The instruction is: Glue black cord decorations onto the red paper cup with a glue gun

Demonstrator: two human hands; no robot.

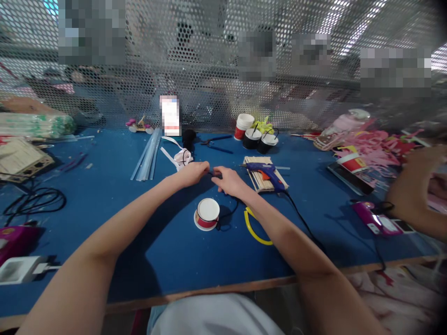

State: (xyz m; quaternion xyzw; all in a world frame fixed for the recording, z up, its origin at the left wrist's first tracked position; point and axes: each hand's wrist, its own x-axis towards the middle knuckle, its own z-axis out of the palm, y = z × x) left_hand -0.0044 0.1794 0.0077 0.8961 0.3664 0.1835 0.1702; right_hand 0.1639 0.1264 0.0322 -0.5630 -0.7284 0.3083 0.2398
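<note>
My left hand [195, 173] and my right hand [227, 180] are close together above the middle of the table, fingers pinched. A short dark piece of black cord [210, 173] shows between their fingertips. More of this cord [228, 215] loops from below my right hand to the side of a red and white paper cup [208, 211], which stands upside down nearer to me. Just behind my left hand lies a white ribbon [183, 158]. A yellow curved strip [252, 230] lies under my right forearm.
A blue glue gun [267, 173] rests on a wooden stick panel [259, 184], its cable trailing toward me. Behind are black pliers [216, 143], clear glue sticks [146, 158], several cups [252, 138], a phone [170, 115] and a mesh screen [209, 100]. Another person's arm [407, 200] is at right.
</note>
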